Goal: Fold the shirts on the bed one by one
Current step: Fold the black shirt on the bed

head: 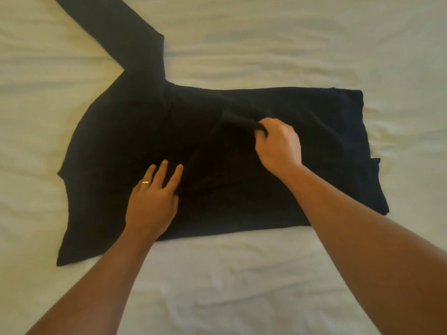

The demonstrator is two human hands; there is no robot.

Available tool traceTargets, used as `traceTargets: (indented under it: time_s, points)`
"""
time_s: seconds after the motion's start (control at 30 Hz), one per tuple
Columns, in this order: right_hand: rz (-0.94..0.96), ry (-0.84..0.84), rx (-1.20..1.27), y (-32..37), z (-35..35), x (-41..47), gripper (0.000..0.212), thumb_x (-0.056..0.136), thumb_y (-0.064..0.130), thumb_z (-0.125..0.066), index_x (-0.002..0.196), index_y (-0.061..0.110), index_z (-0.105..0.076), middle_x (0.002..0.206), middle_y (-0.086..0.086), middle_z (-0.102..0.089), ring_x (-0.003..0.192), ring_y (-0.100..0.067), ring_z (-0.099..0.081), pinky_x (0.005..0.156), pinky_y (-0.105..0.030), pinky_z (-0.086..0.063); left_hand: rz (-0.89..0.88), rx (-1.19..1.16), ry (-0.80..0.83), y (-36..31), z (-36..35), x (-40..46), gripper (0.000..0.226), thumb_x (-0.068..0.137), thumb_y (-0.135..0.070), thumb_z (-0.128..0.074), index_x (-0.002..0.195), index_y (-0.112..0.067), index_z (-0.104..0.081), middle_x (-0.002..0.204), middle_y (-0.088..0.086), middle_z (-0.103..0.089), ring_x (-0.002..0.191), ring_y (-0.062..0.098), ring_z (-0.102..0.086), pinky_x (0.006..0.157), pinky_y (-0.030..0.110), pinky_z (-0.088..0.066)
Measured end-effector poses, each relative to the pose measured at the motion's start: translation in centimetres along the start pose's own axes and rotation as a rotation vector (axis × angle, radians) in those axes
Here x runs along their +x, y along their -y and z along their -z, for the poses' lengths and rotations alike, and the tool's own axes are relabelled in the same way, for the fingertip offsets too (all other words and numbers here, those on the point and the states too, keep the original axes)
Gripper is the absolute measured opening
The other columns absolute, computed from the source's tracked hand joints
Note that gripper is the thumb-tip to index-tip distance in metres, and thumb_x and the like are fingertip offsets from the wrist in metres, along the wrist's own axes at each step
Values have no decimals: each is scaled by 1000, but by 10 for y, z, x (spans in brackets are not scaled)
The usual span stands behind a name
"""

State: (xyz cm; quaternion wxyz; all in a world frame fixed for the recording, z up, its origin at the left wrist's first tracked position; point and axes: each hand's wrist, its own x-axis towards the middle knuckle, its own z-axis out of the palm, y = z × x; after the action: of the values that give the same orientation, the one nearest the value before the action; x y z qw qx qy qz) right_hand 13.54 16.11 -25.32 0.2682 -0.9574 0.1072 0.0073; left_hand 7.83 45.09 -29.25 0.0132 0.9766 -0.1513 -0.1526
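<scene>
A bed (266, 44) covered by a rumpled cream sheet is shown from above. A black long-sleeved shirt (116, 165) is spread flat across its middle, with the right side already folded inward and one sleeve (116, 27) extended toward the upper left. The left hand (152, 201) is laid flat on the shirt body, fingers straight and slightly apart; a gold ring (145, 182) is worn on one finger. The cuff (238, 119) of the folded-over sleeve is pinched by the curled fingers of the right hand (278, 143).
</scene>
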Motion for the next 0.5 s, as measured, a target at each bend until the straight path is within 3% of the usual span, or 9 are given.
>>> traceTargets:
  time_s: [0.07, 0.13, 0.2, 0.27, 0.37, 0.5]
  points:
    - [-338, -214, 499, -8, 14, -4, 13, 102, 21, -53, 94, 20, -64, 79, 7, -60, 63, -1, -57, 55, -16, -44, 10, -21, 10, 1, 4, 0, 69, 90, -15, -65, 154, -24, -42, 156, 15, -44, 143, 41, -41, 91, 57, -54]
    - [-668, -447, 861, -27, 26, -24, 13, 99, 20, -57, 88, 22, -64, 77, 5, -61, 61, -2, -58, 60, -24, -48, 32, -32, 7, 0, 9, 0, 67, 90, -14, -65, 153, -23, -44, 156, 12, -45, 143, 39, -43, 90, 55, -56]
    - [-946, -524, 1089, -49, 30, -55, 8, 94, 16, -62, 94, 22, -67, 94, 1, -69, 83, -12, -69, 74, -33, -57, 30, -19, 5, 1, 12, -2, 68, 91, -16, -66, 154, -21, -42, 157, 8, -44, 144, 34, -42, 89, 51, -57]
    - [-1125, -462, 1241, -67, 29, -78, 20, 89, 15, -69, 108, 20, -68, 113, -5, -69, 104, -25, -69, 83, -42, -59, 24, -7, -2, 4, 12, -3, 68, 93, -18, -63, 156, -20, -39, 159, 4, -41, 146, 30, -39, 89, 46, -58]
    - [-1180, -380, 1350, -79, 30, -82, 43, 83, 27, -81, 123, 22, -66, 116, -6, -70, 104, -29, -69, 88, -50, -58, 18, -27, -7, 5, 9, -1, 66, 95, -17, -60, 157, -20, -38, 161, 1, -39, 148, 27, -36, 93, 47, -56]
    - [-1123, -428, 1191, -86, 42, -71, 28, 87, 34, -78, 108, 21, -65, 114, -5, -69, 102, -25, -68, 86, -47, -59, -58, -59, -135, 10, 11, -8, 59, 95, -11, -55, 153, -16, -44, 155, 11, -47, 142, 37, -43, 107, 57, -44]
